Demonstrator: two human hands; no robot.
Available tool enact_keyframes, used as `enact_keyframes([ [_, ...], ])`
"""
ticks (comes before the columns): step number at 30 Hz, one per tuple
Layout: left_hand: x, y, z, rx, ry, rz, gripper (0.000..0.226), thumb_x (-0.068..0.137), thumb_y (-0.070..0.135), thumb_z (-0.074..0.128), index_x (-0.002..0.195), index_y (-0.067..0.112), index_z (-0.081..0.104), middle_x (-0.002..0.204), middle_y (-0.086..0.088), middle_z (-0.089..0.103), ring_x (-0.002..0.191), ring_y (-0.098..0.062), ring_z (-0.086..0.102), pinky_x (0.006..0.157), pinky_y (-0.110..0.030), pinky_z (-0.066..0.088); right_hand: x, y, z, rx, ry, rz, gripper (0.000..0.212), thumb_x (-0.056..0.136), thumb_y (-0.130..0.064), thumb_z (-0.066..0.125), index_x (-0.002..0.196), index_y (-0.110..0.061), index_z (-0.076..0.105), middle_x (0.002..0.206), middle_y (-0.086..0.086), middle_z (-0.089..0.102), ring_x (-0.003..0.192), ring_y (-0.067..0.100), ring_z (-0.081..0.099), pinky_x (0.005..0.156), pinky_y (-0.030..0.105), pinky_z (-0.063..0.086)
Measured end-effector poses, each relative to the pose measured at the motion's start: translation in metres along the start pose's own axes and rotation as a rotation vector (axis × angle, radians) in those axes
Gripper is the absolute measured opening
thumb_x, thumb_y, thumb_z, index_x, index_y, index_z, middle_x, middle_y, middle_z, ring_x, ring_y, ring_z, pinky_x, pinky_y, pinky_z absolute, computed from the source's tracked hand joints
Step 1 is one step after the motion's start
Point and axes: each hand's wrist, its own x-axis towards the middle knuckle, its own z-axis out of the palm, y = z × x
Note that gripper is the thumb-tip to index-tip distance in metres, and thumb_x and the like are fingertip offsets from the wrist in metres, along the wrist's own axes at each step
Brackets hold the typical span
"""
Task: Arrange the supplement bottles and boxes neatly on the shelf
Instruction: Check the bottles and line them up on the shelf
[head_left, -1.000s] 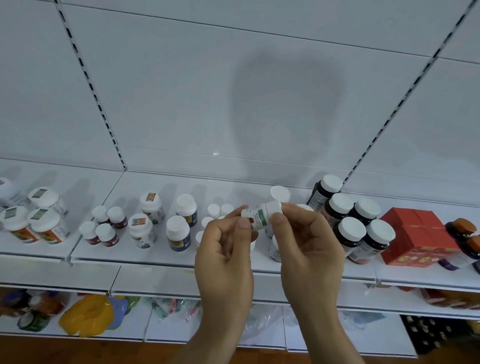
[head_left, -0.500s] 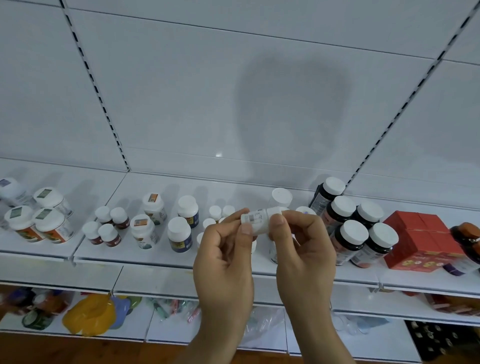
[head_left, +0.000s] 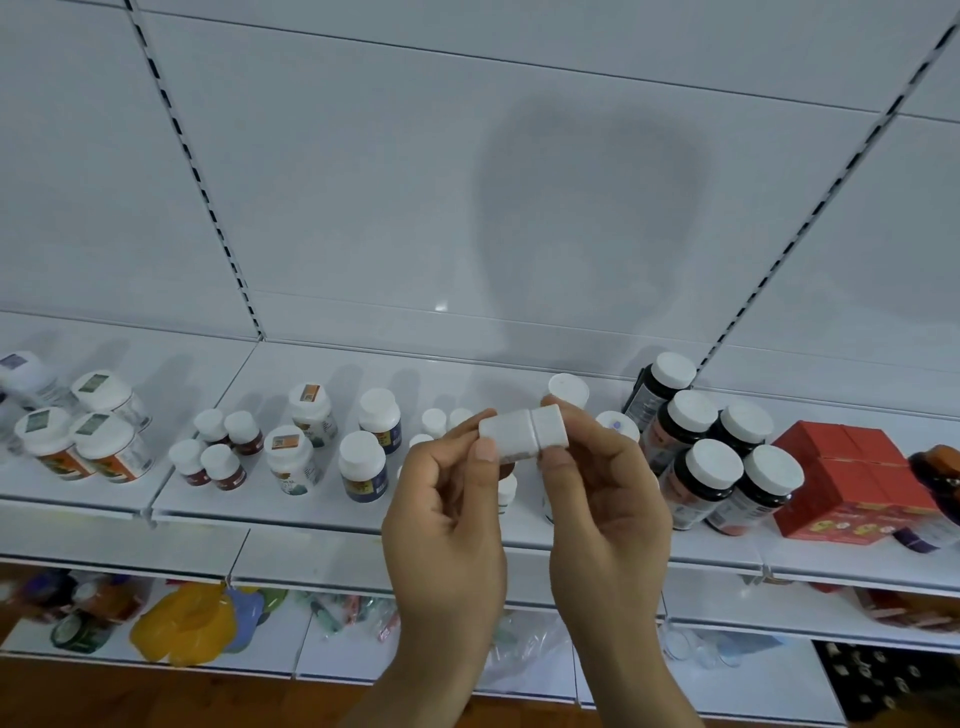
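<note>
A small white bottle (head_left: 521, 434) lies sideways in the air in front of the white shelf (head_left: 270, 512), its cap pointing right. My left hand (head_left: 447, 525) pinches its body and my right hand (head_left: 605, 499) pinches the cap end. On the shelf stand small brown bottles (head_left: 218, 452), white bottles with blue labels (head_left: 363, 465), dark bottles with white caps (head_left: 722, 457) and red boxes (head_left: 847, 483). More small white bottles stand partly hidden behind my hands.
Wide white-capped jars (head_left: 78, 441) stand at the shelf's left end, and an orange-capped dark bottle (head_left: 943, 478) at the far right. A lower shelf (head_left: 363, 670) carries coloured packets and plastic bags. The white back panel rises behind.
The small bottle has been turned between my fingers: its green label no longer faces me and a plain white side shows. Both hands stay at about the same place.
</note>
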Motion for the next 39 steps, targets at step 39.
enact_keyframes([
  [39,0.01,0.017,0.003,-0.038,-0.293,-0.458,0.027,0.105,0.025,0.044,0.099,0.028,0.07,0.096,0.011,0.076,0.097,-0.006,0.071,0.075,-0.023,0.056,0.009,0.011,-0.005,-0.329,-0.027,-0.453,0.037,0.084,-0.03,0.074,0.113,-0.045,0.057,0.11,-0.022,0.066,0.097,0.017,0.066,0.082,0.026,0.051],
])
